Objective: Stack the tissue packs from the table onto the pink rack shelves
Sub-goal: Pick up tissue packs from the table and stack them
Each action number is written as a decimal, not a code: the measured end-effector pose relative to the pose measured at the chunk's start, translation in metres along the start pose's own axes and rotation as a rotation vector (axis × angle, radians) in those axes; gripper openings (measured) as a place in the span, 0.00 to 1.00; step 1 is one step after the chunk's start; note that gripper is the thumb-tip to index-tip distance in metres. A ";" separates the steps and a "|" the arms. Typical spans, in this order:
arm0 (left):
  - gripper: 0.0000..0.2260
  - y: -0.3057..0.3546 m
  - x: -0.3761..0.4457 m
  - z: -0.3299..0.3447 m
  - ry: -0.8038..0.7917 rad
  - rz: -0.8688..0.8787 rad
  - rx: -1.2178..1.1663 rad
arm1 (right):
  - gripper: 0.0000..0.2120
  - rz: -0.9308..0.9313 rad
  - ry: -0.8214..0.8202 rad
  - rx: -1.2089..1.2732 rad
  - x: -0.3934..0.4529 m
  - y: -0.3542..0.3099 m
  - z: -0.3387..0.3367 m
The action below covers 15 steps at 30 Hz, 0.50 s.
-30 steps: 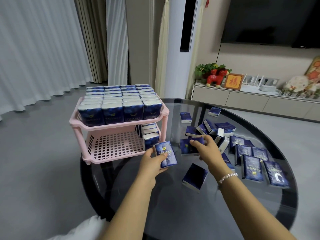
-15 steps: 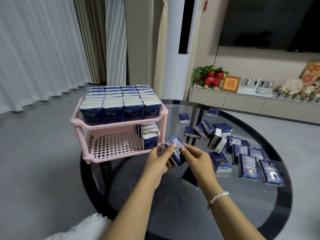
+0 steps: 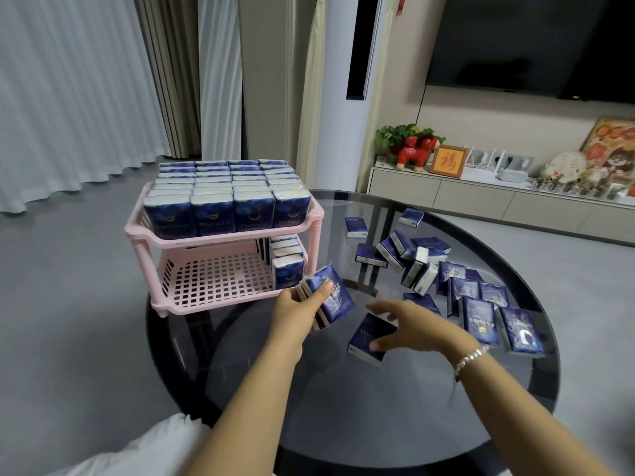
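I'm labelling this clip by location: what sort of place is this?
Probably a home living room: a large dark wall-mounted television, a long low beige cabinet carrying ornaments, and tall pale floor-length curtains.

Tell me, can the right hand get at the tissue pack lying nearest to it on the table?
Probably yes: the right hand hovers spread right over that tissue pack, with nothing between them.

One pink rack (image 3: 220, 235) with two shelves, its top row of packs (image 3: 225, 214) four across; my left hand (image 3: 295, 309) holds two packs (image 3: 326, 297), one pack (image 3: 369, 334) under my right hand (image 3: 412, 326)
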<state>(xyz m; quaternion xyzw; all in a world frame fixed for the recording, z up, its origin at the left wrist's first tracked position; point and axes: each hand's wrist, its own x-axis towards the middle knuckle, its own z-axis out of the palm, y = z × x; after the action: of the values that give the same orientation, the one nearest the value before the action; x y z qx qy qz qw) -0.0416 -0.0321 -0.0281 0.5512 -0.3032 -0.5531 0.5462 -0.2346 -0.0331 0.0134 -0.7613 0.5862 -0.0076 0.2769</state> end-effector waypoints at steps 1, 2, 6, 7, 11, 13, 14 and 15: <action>0.17 0.000 -0.001 0.000 -0.003 0.002 -0.007 | 0.34 -0.019 -0.021 -0.009 0.000 -0.002 0.002; 0.16 0.001 -0.001 -0.001 -0.006 0.006 -0.015 | 0.35 -0.028 -0.025 -0.009 0.000 -0.002 0.004; 0.17 0.001 0.000 -0.003 0.007 0.013 -0.007 | 0.37 0.020 -0.005 0.009 0.002 -0.006 0.009; 0.18 0.001 0.000 -0.003 0.010 0.014 -0.003 | 0.34 0.033 0.010 0.020 0.002 -0.007 0.010; 0.16 0.004 -0.002 -0.003 0.002 0.040 0.024 | 0.30 0.066 0.050 0.161 -0.003 -0.005 0.016; 0.14 0.005 -0.004 -0.004 0.010 0.067 0.039 | 0.32 0.048 0.101 0.263 -0.006 -0.003 0.020; 0.13 0.006 -0.005 -0.004 0.013 0.081 0.049 | 0.30 0.023 0.134 0.340 -0.007 -0.001 0.022; 0.11 0.007 -0.006 -0.004 0.014 0.091 0.058 | 0.28 -0.006 0.163 0.428 -0.008 0.001 0.023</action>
<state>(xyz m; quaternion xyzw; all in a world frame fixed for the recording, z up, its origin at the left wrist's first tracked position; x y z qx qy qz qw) -0.0372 -0.0267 -0.0210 0.5564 -0.3399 -0.5148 0.5567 -0.2304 -0.0163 -0.0036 -0.6837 0.5896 -0.1940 0.3838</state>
